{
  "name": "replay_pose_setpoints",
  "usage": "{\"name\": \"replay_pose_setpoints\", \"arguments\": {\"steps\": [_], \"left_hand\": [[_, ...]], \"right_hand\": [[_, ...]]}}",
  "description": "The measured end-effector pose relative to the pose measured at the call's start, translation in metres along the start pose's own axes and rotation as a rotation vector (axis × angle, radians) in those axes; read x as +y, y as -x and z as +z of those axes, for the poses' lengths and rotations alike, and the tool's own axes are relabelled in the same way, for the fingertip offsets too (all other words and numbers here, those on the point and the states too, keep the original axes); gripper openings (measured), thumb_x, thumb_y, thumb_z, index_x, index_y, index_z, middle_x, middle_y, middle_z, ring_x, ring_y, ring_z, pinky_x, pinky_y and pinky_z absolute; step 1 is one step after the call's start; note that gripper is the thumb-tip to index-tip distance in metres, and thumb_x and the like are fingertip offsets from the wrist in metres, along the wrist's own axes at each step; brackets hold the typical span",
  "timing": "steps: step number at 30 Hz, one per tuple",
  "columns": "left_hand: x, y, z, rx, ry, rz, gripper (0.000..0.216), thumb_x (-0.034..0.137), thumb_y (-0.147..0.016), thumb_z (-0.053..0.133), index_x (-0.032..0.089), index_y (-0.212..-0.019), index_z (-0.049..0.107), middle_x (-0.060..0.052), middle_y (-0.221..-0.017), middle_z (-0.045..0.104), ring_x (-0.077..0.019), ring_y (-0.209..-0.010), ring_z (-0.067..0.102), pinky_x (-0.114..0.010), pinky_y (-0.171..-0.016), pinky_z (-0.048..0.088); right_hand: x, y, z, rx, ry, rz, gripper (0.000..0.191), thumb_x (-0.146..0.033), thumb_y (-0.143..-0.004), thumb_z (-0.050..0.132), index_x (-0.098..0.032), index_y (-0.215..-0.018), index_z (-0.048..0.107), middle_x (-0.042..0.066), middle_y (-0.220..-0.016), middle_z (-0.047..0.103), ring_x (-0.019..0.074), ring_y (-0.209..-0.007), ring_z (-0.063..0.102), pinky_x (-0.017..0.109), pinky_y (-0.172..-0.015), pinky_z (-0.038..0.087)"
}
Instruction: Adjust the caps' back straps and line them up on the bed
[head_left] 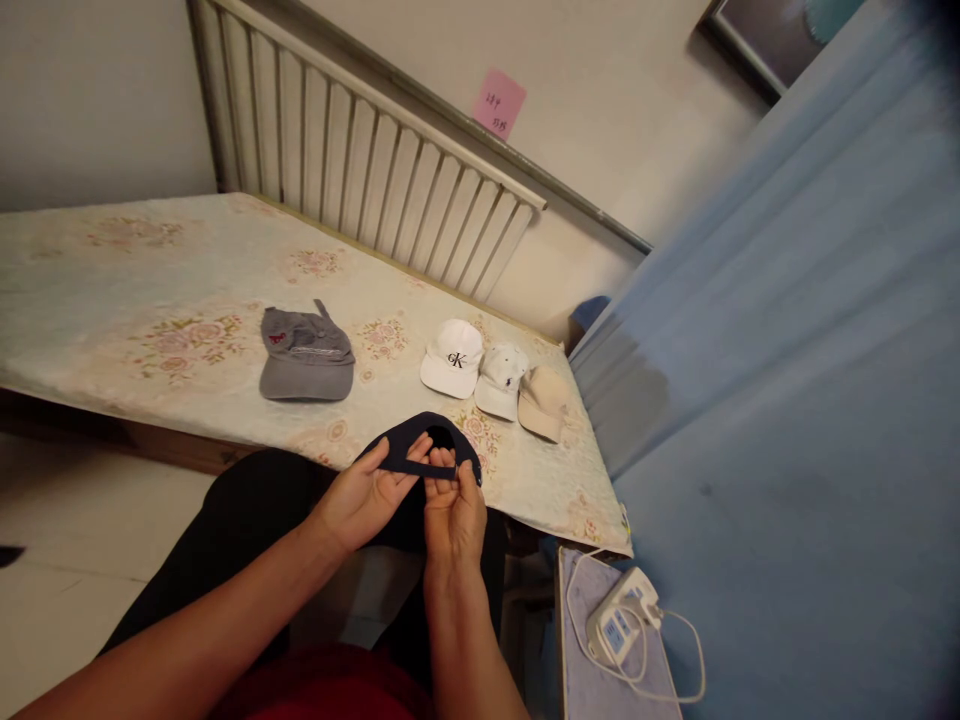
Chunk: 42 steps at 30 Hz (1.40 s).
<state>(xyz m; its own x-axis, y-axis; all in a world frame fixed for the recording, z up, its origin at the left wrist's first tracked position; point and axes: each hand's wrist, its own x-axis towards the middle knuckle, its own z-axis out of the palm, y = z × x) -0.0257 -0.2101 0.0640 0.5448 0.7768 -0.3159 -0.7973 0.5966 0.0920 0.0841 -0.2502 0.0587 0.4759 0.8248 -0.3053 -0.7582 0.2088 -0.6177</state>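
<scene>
A dark navy cap [420,432] sits at the near edge of the floral mattress [112,290], its back strap turned toward me. My left hand [367,495] grips the strap from the left, fingers curled around it. My right hand [452,505] pinches the same strap from the right, the fingertips of both hands almost touching. Farther out on the mattress lie a grey cap [306,355], a white cap with a black logo [452,358], a second white cap [501,380] and a beige cap [544,400].
A white radiator [375,170] runs along the wall behind the mattress, with a pink note [499,103] stuck above it. A blue curtain [787,350] hangs at the right. A white charger with its cable [622,625] rests on a grey surface at the lower right.
</scene>
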Motion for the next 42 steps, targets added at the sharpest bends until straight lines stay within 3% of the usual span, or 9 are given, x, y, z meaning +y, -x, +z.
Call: {"name": "replay_pose_setpoints", "arguments": {"steps": [3, 10, 16, 24, 36, 42], "left_hand": [[0.0, -0.001, -0.002, 0.007, 0.0, 0.002, 0.051, 0.023, -0.1, 0.037, 0.005, -0.147, 0.032, -0.022, -0.115, 0.069, -0.0258, -0.107, 0.068, -0.036, -0.091, 0.058], [0.002, -0.003, -0.006, -0.007, 0.009, -0.011, 0.051, 0.024, -0.1, 0.038, 0.007, -0.147, 0.032, -0.022, -0.123, 0.066, -0.0266, -0.112, 0.065, -0.038, -0.094, 0.057], [0.001, -0.004, -0.008, -0.015, -0.018, 0.008, 0.054, 0.023, -0.099, 0.038, 0.002, -0.148, 0.028, -0.023, -0.116, 0.068, -0.0272, -0.111, 0.066, -0.038, -0.092, 0.058], [0.002, -0.004, -0.01, -0.006, -0.018, -0.004, 0.05, 0.024, -0.1, 0.037, 0.007, -0.147, 0.032, -0.022, -0.119, 0.068, -0.0259, -0.109, 0.067, -0.036, -0.092, 0.058], [0.0, -0.003, -0.007, 0.017, -0.044, 0.046, 0.052, 0.019, -0.099, 0.038, -0.001, -0.146, 0.029, -0.023, -0.111, 0.07, -0.0267, -0.106, 0.068, -0.036, -0.086, 0.061], [0.001, -0.003, -0.005, 0.034, -0.039, 0.05, 0.052, 0.019, -0.1, 0.036, 0.0, -0.148, 0.027, -0.023, -0.111, 0.07, -0.0263, -0.105, 0.069, -0.035, -0.084, 0.062]], "right_hand": [[0.0, 0.0, 0.0, 0.007, -0.009, 0.01, 0.016, -0.028, -0.089, 0.06, -0.012, -0.09, 0.062, 0.01, -0.084, 0.075, 0.0189, -0.088, 0.073, 0.044, -0.098, 0.052], [0.003, -0.001, -0.004, -0.035, 0.024, -0.022, 0.013, -0.014, -0.075, 0.071, -0.009, -0.086, 0.066, 0.011, -0.086, 0.076, 0.0199, -0.087, 0.073, 0.045, -0.101, 0.05], [0.004, -0.004, -0.007, -0.06, 0.025, -0.028, 0.014, -0.017, -0.076, 0.071, -0.01, -0.087, 0.065, 0.012, -0.086, 0.077, 0.021, -0.088, 0.074, 0.047, -0.1, 0.05], [0.004, -0.003, -0.008, -0.063, 0.018, -0.003, 0.012, -0.018, -0.081, 0.066, -0.009, -0.089, 0.064, 0.013, -0.089, 0.076, 0.0217, -0.09, 0.074, 0.047, -0.101, 0.05], [0.006, -0.003, -0.009, -0.071, -0.022, 0.012, 0.015, -0.019, -0.081, 0.067, -0.01, -0.092, 0.064, 0.012, -0.092, 0.077, 0.021, -0.091, 0.073, 0.045, -0.1, 0.05], [0.004, -0.002, -0.006, -0.038, -0.035, 0.03, 0.014, -0.021, -0.088, 0.058, -0.01, -0.095, 0.063, 0.012, -0.091, 0.076, 0.0197, -0.092, 0.073, 0.044, -0.101, 0.05]]}}
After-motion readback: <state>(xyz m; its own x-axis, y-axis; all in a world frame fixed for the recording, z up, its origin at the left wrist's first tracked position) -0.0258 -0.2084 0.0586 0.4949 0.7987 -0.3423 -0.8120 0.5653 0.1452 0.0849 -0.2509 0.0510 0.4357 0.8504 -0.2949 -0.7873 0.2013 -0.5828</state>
